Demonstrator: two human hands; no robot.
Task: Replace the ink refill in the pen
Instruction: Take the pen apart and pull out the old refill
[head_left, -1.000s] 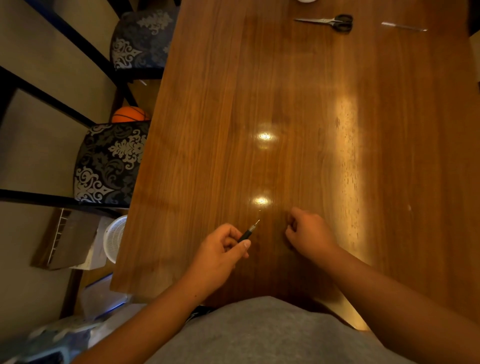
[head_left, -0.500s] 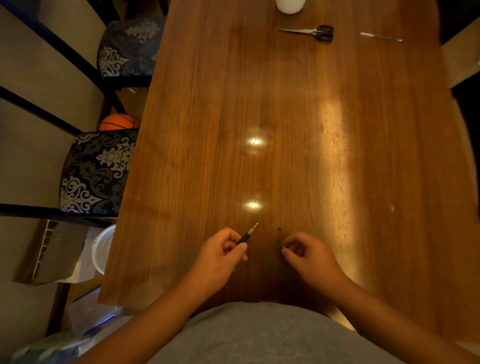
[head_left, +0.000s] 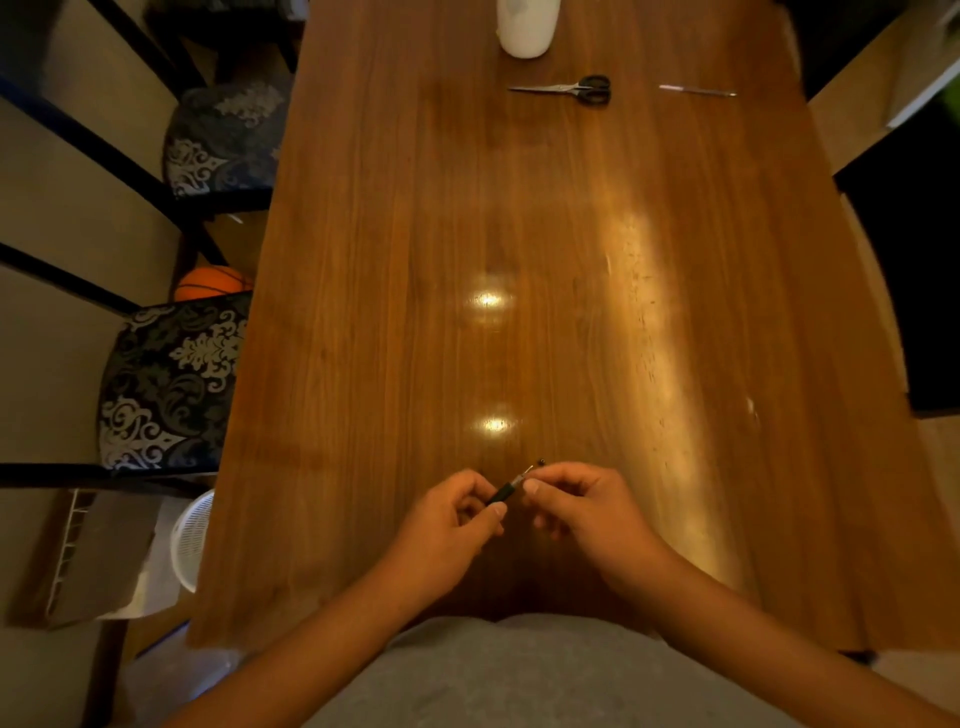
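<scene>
The pen (head_left: 503, 491) is held above the near edge of the worktop (head_left: 571, 260); the left hand (head_left: 452, 525) pinches its dark barrel, and the right hand (head_left: 582, 499) has thumb and fingers pressed together at the exposed metal tip; the task appears to be at an early stage, with the refill apparently not yet withdrawn; a thin rod (head_left: 697, 91), possibly the spare refill, lies near the far right corner beside scissors (head_left: 571, 89); a white container (head_left: 527, 26) stands at the far edge, contents not visible.

Two hands (head_left: 452, 519) (head_left: 587, 506), one pen (head_left: 506, 488) (dark-barrelled), one scissors (head_left: 569, 89), one spare refill (head_left: 697, 91), one white container (head_left: 527, 26), two patterned chairs (head_left: 171, 384) (head_left: 223, 140), one basketball (head_left: 210, 282)
</scene>
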